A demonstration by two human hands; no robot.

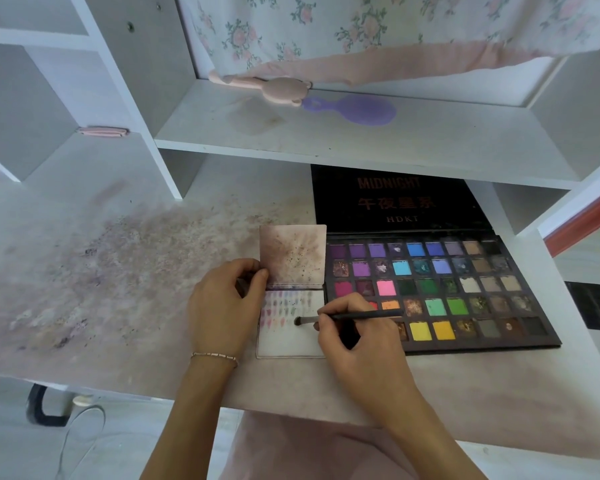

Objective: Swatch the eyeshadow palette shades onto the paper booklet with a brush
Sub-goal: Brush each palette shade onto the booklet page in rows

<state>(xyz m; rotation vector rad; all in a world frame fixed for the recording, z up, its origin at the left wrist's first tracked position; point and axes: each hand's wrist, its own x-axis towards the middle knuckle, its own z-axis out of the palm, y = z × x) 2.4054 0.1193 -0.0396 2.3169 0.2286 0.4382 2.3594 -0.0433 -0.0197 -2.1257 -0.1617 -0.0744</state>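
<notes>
**A:** What did I have on the head view at that moment?

**B:** My right hand (355,336) came in from below, forearm angled up toward the desk, fingers curled round a thin dark makeup brush (347,317). The handle ran back to the right over my knuckles, and the bristle tip sat just left of my fingertips, touching the lower page of the paper booklet (291,337).

**A:** And the other hand?

**B:** My left hand (224,303) rested at the booklet's left edge, wrist bent, a thin bracelet (215,356) on it. Thumb and forefinger pinched the lower left corner of the raised upper page, which was stained brownish pink and speckled.

**A:** Where were the swatches?

**B:** Right beside my left fingers, in short rows of pink, purple and greenish strokes across the top of the lower page, left of the brush tip.

**A:** The palette?

**B:** The eyeshadow palette (465,292) lay open just right of the booklet, partly under my right fingers. Its black lid, printed MIDNIGHT, leaned back under the white shelf (326,143). The desk surface (118,271) left of my left hand was dusted with powder smudges. A purple hairbrush (361,110) lay on the shelf.
</notes>
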